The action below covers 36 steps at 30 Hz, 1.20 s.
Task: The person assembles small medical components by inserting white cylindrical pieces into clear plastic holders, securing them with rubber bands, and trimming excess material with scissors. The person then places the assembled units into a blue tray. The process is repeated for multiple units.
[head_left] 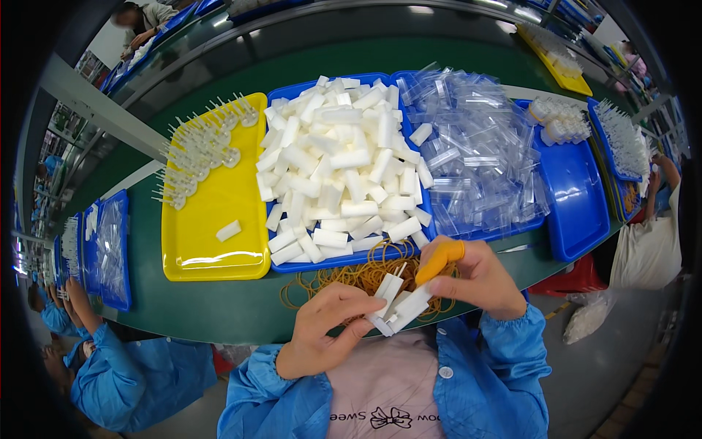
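In front of my chest, my left hand (322,329) pinches a white plastic piece (390,290) with thin prongs pointing up. My right hand (477,282), an orange finger cot (440,261) on one finger, grips a white block (410,306) that looks like foam. The two pieces lie against each other in a V shape; whether they are joined, I cannot tell. Just beyond my hands, a pile of tan rubber bands (351,276) lies on the green table. Behind it, a blue tray (273,99) is heaped with white foam blocks (336,157).
A yellow tray (212,260) at left holds pronged white plastic parts (206,150) and one foam block. Right of the foam are clear plastic bags (479,157), then a blue tray (581,212) with banded white bundles (561,121). Co-workers sit at left and right.
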{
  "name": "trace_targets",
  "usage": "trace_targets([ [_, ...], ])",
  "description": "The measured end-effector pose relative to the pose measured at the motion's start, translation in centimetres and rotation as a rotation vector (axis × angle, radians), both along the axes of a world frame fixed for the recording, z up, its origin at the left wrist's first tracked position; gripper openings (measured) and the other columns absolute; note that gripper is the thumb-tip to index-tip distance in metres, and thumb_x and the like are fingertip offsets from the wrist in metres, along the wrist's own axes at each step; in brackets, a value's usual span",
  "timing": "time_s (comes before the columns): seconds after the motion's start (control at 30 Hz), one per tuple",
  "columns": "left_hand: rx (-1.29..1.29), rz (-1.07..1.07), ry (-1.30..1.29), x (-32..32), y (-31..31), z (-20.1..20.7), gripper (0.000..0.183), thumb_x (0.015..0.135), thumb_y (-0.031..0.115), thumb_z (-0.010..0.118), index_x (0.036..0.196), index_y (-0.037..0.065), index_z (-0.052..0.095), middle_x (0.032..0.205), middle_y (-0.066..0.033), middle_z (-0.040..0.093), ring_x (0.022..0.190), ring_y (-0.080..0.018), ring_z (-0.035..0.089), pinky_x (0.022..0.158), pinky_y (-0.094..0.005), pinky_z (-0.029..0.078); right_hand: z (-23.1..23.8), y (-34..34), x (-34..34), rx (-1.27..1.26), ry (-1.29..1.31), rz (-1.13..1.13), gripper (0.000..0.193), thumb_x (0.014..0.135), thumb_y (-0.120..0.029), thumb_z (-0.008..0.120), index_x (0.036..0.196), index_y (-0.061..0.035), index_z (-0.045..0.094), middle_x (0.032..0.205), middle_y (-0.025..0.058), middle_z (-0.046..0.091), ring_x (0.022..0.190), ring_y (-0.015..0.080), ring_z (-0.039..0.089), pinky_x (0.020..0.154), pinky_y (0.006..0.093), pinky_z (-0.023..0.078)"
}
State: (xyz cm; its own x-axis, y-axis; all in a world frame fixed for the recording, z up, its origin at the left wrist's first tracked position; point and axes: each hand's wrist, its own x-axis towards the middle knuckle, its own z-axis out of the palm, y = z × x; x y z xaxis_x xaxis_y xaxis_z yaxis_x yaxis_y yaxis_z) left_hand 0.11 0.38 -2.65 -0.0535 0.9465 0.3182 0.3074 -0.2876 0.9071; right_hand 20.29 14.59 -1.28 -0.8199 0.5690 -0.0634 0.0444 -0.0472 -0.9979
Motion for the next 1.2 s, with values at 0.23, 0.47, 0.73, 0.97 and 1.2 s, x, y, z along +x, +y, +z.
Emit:
trace_targets([
  [0.23, -0.021, 0.060, -0.149, -0.1, -0.3, -0.3, 0.038, 0.070, -0.005, 0.068, 0.107, 0.000, 0.060, 0.088, -0.0113, 0.062, 0.079, -0.0212, 0.059, 0.070, -0.0293, 0.048, 0.2, -2.2, -0.9, 0.096, 0.040, -0.031, 0.014, 0.078, -0.009, 0.069, 0.087, -0.0009, 0.063, 0.085, 0.0042, 0.059, 0.080, 0.0124, 0.054, 0.071, 0.0251, 0.042],
  [0.47, 0.078, 0.200, -0.043, 0.2, 0.0, -0.5, 0.043, 0.068, -0.002, 0.073, 0.108, 0.000, 0.058, 0.086, -0.0115, 0.063, 0.077, -0.0210, 0.060, 0.069, -0.0299, 0.049, 0.2, -3.2, -1.2, -0.116, 0.079, -0.238, 0.012, 0.081, -0.005, 0.065, 0.091, 0.0011, 0.062, 0.091, 0.0053, 0.058, 0.085, 0.0117, 0.054, 0.077, 0.0254, 0.043],
  [0.73, 0.246, 0.286, 0.076, 0.4, 0.2, -0.5, 0.043, 0.066, -0.004, 0.074, 0.105, 0.000, 0.057, 0.082, -0.0109, 0.065, 0.074, -0.0235, 0.063, 0.065, -0.0311, 0.050, -0.7, -3.3, -1.9, -0.180, 0.164, -0.277, 0.012, 0.082, -0.003, 0.063, 0.092, 0.0026, 0.061, 0.093, 0.0059, 0.059, 0.088, 0.0123, 0.054, 0.081, 0.0261, 0.043],
  [0.97, 0.295, 0.270, -0.023, 0.9, -0.1, -1.7, 0.047, 0.066, -0.009, 0.071, 0.108, 0.001, 0.053, 0.083, -0.0109, 0.063, 0.075, -0.0199, 0.059, 0.067, -0.0303, 0.046, -1.2, -3.5, -1.9, -0.266, 0.177, -0.287, 0.012, 0.081, -0.002, 0.063, 0.092, 0.0017, 0.061, 0.094, 0.0062, 0.060, 0.088, 0.0123, 0.055, 0.081, 0.0261, 0.043],
  [1.2, 0.224, 0.223, 0.065, 0.9, 0.0, -0.7, 0.034, 0.066, -0.013, 0.068, 0.097, -0.002, 0.058, 0.080, -0.0098, 0.064, 0.073, -0.0202, 0.059, 0.066, -0.0289, 0.046, -1.1, -3.7, -1.8, -0.380, 0.181, -0.325, 0.011, 0.082, -0.004, 0.063, 0.092, 0.0001, 0.060, 0.093, 0.0054, 0.061, 0.086, 0.0109, 0.056, 0.080, 0.0256, 0.044],
])
